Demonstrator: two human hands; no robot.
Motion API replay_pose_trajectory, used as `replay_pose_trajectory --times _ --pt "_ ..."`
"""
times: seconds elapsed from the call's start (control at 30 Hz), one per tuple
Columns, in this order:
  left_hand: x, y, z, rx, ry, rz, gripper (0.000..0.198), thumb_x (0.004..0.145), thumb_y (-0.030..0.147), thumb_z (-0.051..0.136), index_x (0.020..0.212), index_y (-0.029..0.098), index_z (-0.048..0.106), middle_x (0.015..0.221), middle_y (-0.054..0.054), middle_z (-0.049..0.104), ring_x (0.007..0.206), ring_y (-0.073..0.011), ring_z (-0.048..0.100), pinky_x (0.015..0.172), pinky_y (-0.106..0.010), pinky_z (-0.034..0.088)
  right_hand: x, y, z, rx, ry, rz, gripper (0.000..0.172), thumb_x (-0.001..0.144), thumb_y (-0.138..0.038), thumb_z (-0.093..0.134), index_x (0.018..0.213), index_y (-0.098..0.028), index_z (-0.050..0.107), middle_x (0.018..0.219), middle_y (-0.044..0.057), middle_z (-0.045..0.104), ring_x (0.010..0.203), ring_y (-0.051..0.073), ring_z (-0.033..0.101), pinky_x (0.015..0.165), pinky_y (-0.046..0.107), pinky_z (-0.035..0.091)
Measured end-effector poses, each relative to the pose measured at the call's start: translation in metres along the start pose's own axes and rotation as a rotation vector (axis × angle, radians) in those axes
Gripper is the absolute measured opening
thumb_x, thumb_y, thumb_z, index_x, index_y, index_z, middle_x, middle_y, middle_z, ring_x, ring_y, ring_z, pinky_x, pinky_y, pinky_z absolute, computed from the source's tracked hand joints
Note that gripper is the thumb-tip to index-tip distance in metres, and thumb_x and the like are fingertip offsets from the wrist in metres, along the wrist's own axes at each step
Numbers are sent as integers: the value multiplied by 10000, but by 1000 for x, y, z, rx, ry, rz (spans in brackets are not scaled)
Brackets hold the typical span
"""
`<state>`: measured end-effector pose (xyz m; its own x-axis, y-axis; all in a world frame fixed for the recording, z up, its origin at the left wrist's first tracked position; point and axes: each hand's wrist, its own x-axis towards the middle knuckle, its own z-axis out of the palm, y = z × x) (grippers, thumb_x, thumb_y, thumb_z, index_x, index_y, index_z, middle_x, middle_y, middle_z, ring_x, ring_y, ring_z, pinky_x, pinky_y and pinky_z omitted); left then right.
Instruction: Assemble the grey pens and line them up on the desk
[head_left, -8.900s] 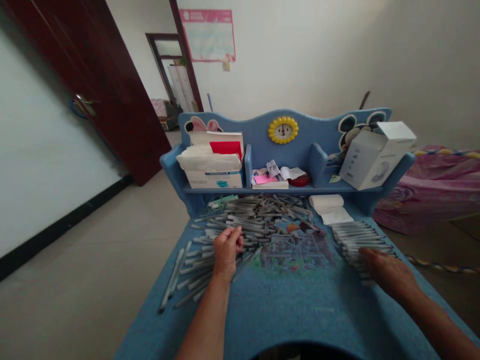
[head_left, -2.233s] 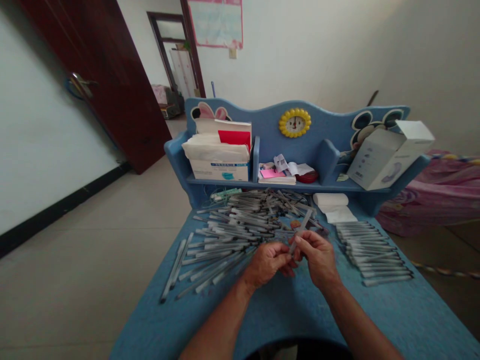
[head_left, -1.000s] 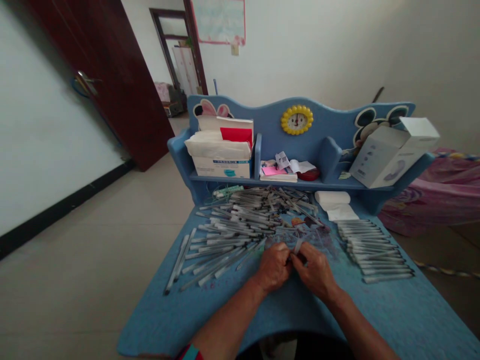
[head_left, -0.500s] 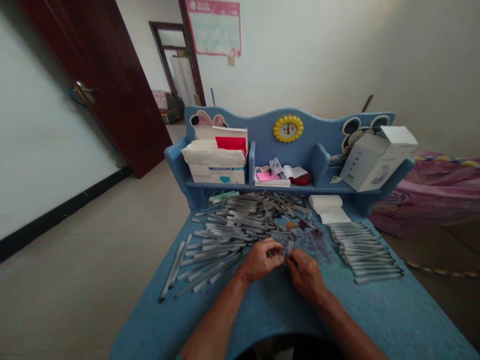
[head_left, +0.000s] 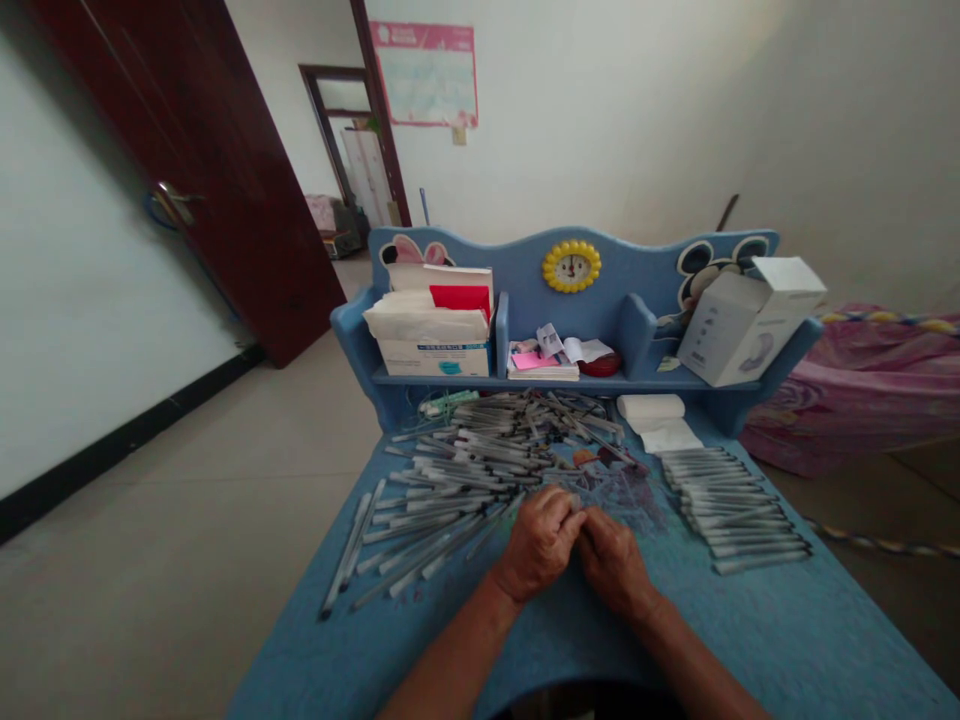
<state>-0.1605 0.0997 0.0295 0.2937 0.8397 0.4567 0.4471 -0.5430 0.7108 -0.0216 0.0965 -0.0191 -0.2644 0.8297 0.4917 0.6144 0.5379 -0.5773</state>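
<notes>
My left hand (head_left: 541, 538) and my right hand (head_left: 611, 562) meet over the middle of the desk, fingers closed. Between them the tip of a translucent pen (head_left: 576, 503) pokes out. The rest of it is hidden by my fingers. To the left and behind spreads a large loose pile of grey translucent pens (head_left: 457, 480) with dark ends. At the right lies a neat row of similar pens (head_left: 739, 510), side by side. Just beyond my hands are clear plastic pieces (head_left: 622, 490), too blurred to make out singly.
The blue desk (head_left: 810, 640) has a raised shelf holding a mask box (head_left: 435, 358), papers with a pink note (head_left: 534, 360), and an open white carton (head_left: 742, 325). A white paper roll (head_left: 651, 407) lies below the shelf. A yellow flower clock (head_left: 571, 267) is on the backboard.
My left hand has moved right and closed in against my right hand, covering most of the pen that stood upright in my right fingers. The view has tilted slightly.
</notes>
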Motion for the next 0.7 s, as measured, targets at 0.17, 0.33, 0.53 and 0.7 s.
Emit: replay_pose_trajectory --times 0.17,0.33,0.53,0.7 --pt "0 -2 2 -20 19 -42 125 853 230 474 806 189 583 789 -58 577 780 -178 546 753 -271 429 0 3 4 -16 -50 50 215 897 -236 372 775 -195 543 694 40 601 608 155 573 575 257 414" --pt "-3 -12 6 -45 11 -59 125 832 231 493 823 175 604 847 -59 592 848 -181 549 801 -278 435 4 4 -6 112 -108 123 152 848 -242 443 769 -195 564 706 22 599 627 149 563 583 251 423" --pt "-4 -24 3 -226 84 -292 203 854 314 463 887 175 607 844 -43 642 811 -171 596 772 -270 458 37 20 -32 381 -394 331 179 767 -298 544 865 -171 624 649 -11 608 549 137 553 493 223 410" --pt "-2 -29 1 -456 133 -486 249 852 393 441 848 166 543 738 -26 635 673 -161 633 624 -251 492 85 38 -19 -87 -298 364 243 794 -277 484 925 -181 665 692 16 674 631 156 611 594 231 429"
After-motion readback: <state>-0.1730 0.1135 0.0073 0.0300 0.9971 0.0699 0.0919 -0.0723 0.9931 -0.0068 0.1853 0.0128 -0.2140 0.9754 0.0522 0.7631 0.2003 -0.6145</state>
